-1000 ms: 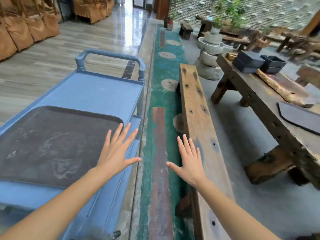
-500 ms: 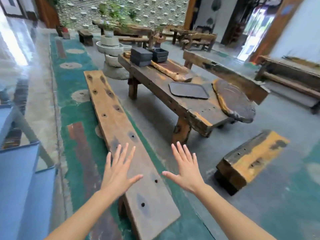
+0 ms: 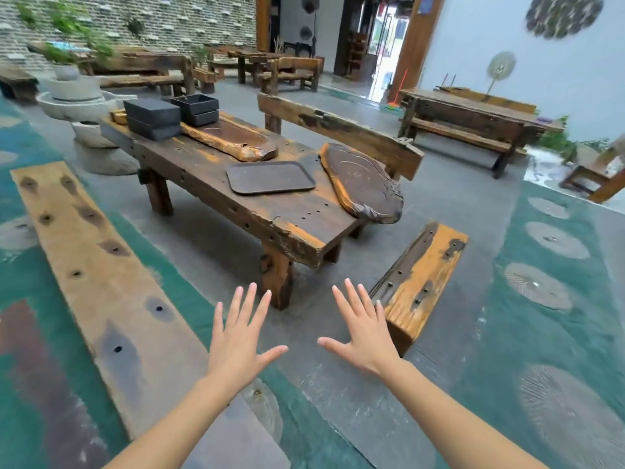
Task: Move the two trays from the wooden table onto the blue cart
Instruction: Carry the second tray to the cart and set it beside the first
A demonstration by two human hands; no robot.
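Head | left hand (image 3: 238, 346), right hand (image 3: 367, 336) spread (empty) | tray (image 3: 270, 177) on wooden table (image 3: 297, 228)

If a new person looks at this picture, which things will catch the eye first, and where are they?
First come the two bare hands, the left hand and the right hand, spread open and empty at the bottom centre. Behind them stands the rough wooden table, with a flat dark tray lying on its middle. At the table's far end sit stacked dark boxes.

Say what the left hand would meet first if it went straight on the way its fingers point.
Probably the table, at its near end or leg; the left hand, open, points that way. Depth is unclear.
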